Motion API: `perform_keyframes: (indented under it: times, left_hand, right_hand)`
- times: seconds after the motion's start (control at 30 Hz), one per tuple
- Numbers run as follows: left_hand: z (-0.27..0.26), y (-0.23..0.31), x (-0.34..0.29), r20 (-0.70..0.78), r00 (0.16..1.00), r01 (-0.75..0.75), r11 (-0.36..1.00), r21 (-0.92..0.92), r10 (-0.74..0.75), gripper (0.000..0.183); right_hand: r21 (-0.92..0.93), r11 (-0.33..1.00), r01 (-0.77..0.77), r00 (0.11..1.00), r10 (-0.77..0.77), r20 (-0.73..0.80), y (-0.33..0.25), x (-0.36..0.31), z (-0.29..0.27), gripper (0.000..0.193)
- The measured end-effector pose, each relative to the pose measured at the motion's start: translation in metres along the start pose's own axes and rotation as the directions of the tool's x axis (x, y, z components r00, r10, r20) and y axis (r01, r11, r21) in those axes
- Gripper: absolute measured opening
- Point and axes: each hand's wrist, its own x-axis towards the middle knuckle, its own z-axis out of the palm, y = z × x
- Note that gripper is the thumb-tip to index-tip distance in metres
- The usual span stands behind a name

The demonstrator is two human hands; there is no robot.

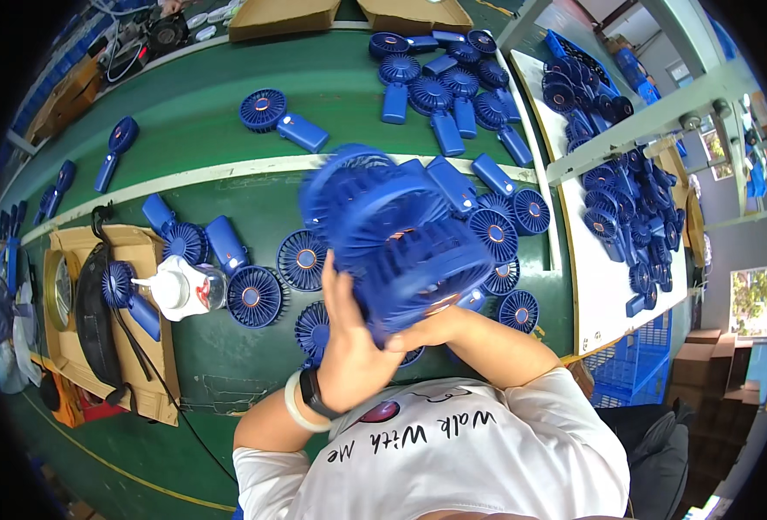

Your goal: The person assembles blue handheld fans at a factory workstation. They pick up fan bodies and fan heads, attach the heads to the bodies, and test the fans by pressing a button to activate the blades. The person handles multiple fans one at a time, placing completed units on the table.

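Observation:
A stack of several blue handheld fans (392,212) is held up in front of me, smeared by motion. My left hand (353,347) grips its left and lower side, thumb and fingers pressed against the blue plastic. From the lower right my right hand (435,328) holds the same fans, its fingers partly hidden beneath them. Below and around the stack, more handheld fans lie on the green work table (227,368). Close to the left of my hands is a round fan (256,296), and to their right lies another fan (492,232).
A white squeeze bottle (180,289) stands left, beside a cardboard tray (154,364) with a black strap and a roll of tape. Beyond a white divider (227,171), a green belt carries single fans (264,110) and a cluster. Fans pile on a white side table (604,316) at right.

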Motion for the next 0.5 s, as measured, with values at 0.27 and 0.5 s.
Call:
perform_keyframes:
  times: [0.27, 0.5]
  left_hand:
    - [0.012, 0.033, 0.013, 0.134, 0.945, -0.307, 0.951, 0.046, 0.299, 0.101]
    - [0.041, 0.035, 0.022, 0.163, 0.926, -0.309, 0.931, -0.193, 0.341, 0.106]
  right_hand:
    - [0.792, 0.576, 0.203, 0.929, -0.368, 0.029, -0.021, -0.035, -0.027, 0.098]
    - [0.823, 0.506, 0.257, 0.913, -0.406, -0.035, -0.025, -0.053, -0.041, 0.093]
